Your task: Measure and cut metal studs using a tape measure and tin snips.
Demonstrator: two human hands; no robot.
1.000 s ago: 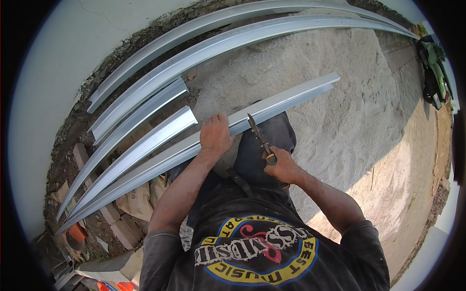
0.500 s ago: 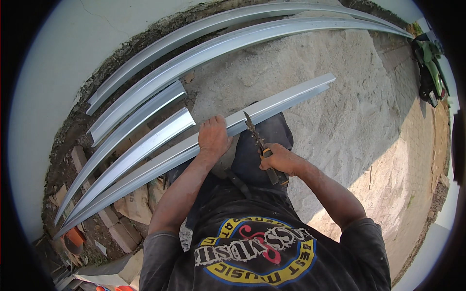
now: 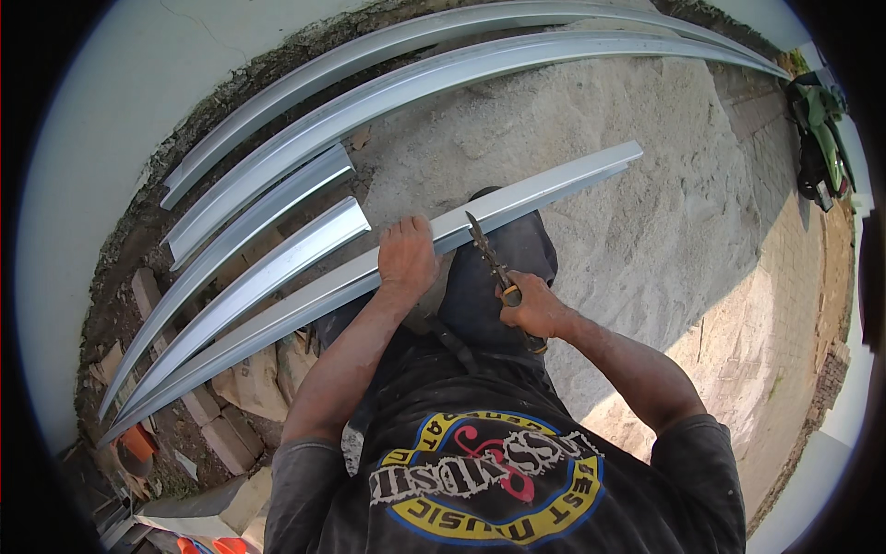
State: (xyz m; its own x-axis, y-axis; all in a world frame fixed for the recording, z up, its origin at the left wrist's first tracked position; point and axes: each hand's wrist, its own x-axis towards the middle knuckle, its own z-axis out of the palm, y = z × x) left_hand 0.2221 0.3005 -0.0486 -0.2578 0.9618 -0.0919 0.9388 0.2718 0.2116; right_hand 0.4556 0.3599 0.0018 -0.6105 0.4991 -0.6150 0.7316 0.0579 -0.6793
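A long galvanized steel channel (image 3: 535, 198) lies slantwise across my raised leg. Its far end points up and to the right, while the other end runs down to the lower left. My left hand (image 3: 406, 256) is closed over the channel, left of my knee. Dark tin snips (image 3: 489, 247) with black and yellow handles are gripped in my right hand (image 3: 533, 306). Their tip reaches the near side of the channel, to the right of my left hand; whether the jaws bite the metal cannot be made out. Part of the handles is hidden by my fingers.
Two shorter channels (image 3: 277, 265) lie beyond my left arm. Longer channels (image 3: 397, 81) curve along the white wall (image 3: 120, 120). Grey sand (image 3: 664, 212) covers the ground ahead. Bricks (image 3: 228, 441) and an orange piece (image 3: 139, 441) sit lower left; a green motorbike (image 3: 820, 129) stands far right.
The tin snips and my right hand have shifted very slightly, and the handles sit lower in the grip. My left hand stays on the channel. The view has moved a little.
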